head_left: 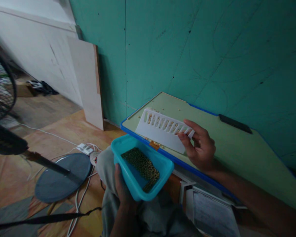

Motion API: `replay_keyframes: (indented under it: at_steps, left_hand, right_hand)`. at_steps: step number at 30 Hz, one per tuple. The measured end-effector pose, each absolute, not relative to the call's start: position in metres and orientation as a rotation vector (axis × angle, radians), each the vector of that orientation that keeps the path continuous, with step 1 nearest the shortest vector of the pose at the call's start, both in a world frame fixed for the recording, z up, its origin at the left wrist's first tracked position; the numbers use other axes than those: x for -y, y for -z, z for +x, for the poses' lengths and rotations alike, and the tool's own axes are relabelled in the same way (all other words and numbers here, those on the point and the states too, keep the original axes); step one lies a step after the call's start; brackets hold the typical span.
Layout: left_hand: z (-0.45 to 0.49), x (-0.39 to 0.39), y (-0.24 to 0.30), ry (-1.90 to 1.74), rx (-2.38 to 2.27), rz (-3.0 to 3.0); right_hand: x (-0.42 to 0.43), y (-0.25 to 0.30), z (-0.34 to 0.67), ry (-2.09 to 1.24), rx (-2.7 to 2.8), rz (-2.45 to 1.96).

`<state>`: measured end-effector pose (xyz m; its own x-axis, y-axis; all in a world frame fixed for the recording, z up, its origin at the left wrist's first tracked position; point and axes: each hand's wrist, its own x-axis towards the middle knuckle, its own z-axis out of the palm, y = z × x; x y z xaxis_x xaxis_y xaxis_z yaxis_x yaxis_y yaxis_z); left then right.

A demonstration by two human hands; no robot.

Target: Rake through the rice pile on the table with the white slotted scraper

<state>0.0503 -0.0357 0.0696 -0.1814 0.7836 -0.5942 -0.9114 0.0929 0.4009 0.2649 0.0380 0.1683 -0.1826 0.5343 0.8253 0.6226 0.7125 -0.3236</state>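
Observation:
My left hand (123, 189) is wrapped round the near left side of a turquoise plastic tub (166, 164), which is tilted above my lap. Inside the tub lie small dark green beans (138, 158) and, toward the right, tan ones (151, 172). Over the table's near edge, my right hand (199, 144) pinches the right end of a white slotted plastic piece (160, 136). Its thumb is in front and its fingers are at the slots. Tan beans (150, 118) show at several slots; whether they lie in or behind them I cannot tell.
A pale green tabletop (236, 151) with a blue rim stands against the green wall (162, 49). A few loose beans (179, 109) and a dark bar (235, 123) lie on it. To the left are a fan base (61, 184), white cables (80, 197) and a leaning board (87, 79).

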Motion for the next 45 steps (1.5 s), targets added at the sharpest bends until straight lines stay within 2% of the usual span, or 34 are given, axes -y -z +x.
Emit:
replay_keyframes:
  at_steps: [45]
  left_hand:
    - [0.052, 0.034, -0.064, -1.577, -0.923, -0.213]
  right_hand:
    - [-0.034, -0.168, 0.265, 0.025, 1.832, -0.916]
